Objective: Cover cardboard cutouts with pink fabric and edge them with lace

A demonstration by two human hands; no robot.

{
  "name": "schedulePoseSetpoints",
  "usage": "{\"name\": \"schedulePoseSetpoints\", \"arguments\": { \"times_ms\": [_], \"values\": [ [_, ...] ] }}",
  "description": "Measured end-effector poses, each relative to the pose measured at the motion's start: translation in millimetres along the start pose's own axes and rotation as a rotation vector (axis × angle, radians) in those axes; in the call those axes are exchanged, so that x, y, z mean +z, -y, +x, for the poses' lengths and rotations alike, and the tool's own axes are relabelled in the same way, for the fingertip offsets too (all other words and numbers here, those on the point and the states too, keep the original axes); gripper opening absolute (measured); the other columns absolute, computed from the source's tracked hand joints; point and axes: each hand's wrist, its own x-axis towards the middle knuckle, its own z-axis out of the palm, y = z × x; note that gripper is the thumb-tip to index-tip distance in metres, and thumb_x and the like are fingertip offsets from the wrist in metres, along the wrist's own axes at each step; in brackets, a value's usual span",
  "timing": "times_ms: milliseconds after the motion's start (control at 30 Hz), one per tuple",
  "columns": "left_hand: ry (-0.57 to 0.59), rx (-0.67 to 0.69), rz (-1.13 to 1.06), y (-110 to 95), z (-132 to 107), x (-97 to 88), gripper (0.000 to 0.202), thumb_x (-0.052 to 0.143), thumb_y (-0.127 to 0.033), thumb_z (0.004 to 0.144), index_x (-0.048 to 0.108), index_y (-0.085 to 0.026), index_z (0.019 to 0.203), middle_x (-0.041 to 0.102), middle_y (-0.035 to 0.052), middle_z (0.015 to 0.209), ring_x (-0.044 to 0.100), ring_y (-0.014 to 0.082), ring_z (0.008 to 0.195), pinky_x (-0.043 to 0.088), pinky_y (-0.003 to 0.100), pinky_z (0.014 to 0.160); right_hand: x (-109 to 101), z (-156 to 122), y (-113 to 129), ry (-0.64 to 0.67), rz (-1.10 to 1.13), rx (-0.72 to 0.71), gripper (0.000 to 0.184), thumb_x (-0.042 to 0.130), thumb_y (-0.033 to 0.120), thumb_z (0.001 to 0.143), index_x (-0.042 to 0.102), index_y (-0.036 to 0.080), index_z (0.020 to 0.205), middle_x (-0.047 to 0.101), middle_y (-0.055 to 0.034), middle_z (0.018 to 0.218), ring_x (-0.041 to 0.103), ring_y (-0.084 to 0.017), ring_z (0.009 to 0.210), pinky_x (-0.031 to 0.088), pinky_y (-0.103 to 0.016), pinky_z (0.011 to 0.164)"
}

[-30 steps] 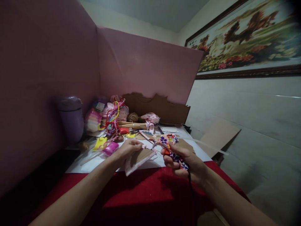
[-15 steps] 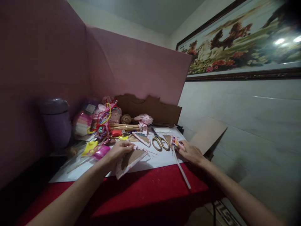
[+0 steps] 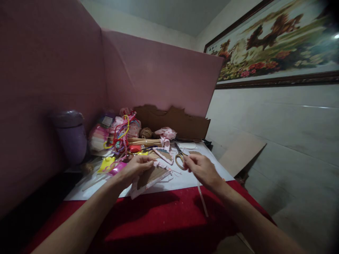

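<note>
My left hand (image 3: 135, 167) is closed on the upper corner of a triangular cardboard piece with pink fabric folded over its edges (image 3: 150, 176), which rests on the white sheet (image 3: 182, 180). My right hand (image 3: 201, 169) hovers just right of it with fingers pinched together near a thin white strip (image 3: 202, 201) that trails down over the red cloth (image 3: 164, 218). Whether the fingers grip that strip is unclear. Gold-handled scissors (image 3: 180, 155) lie just behind my right hand.
At the back lie a second fabric-covered triangle (image 3: 164, 154), a bundle of bamboo sticks (image 3: 143, 141), a twine ball (image 3: 145, 132), coloured pipe cleaners (image 3: 122, 134), pink fabric (image 3: 165, 134) and cardboard pieces (image 3: 174, 121). A purple container (image 3: 70, 135) stands at the left. Pink panels wall the table.
My right hand set down the floral-patterned tool at the right, then came back toward the cardboard triangle with fingers pinched. My left hand stayed on the triangle.
</note>
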Motion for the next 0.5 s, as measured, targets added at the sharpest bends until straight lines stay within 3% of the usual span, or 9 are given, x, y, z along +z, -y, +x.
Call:
{"name": "schedulePoseSetpoints", "arguments": {
  "times_ms": [67,233,367,500],
  "values": [
    [-0.003,0.012,0.012,-4,-2,-1.7,0.028,0.071,-0.035,0.066,0.069,-0.013,0.083,0.065,0.004,0.067,0.056,0.011,0.055,0.035,0.019,0.048,20,6,22,0.111,0.17,0.062,0.04,0.038,0.039,0.086,0.063,0.016,0.064,0.062,-0.0044,0.061,0.054,-0.015,0.057,0.035,-0.025,0.051],
    [-0.065,0.091,-0.064,-9,-4,-1.1,0.022,0.072,-0.032,0.063,0.067,-0.014,0.075,0.061,0.0007,0.061,0.052,0.0089,0.051,0.034,0.019,0.047,63,11,46,0.163,0.422,0.175,0.034,0.043,0.042,0.082,0.061,0.015,0.071,0.058,-0.0024,0.061,0.052,-0.014,0.056,0.035,-0.022,0.046],
    [-0.171,0.124,-0.09,-6,-1,-2.4,0.024,0.073,-0.03,0.061,0.066,-0.014,0.077,0.061,0.0007,0.063,0.053,0.0108,0.056,0.038,0.02,0.052,75,18,50,0.123,0.597,0.29,0.019,0.05,0.032,0.073,0.059,0.016,0.072,0.052,0.0019,0.055,0.046,-0.011,0.048,0.033,-0.02,0.042],
    [-0.216,0.153,-0.048,-2,3,-7.3,0.026,0.072,-0.032,0.06,0.065,-0.013,0.076,0.059,0.0004,0.063,0.053,0.012,0.057,0.037,0.021,0.051,82,32,49,0.164,0.638,0.272,0.015,0.051,0.03,0.067,0.058,0.016,0.067,0.051,0.0022,0.055,0.045,-0.01,0.047,0.032,-0.019,0.039]
  ]
}}
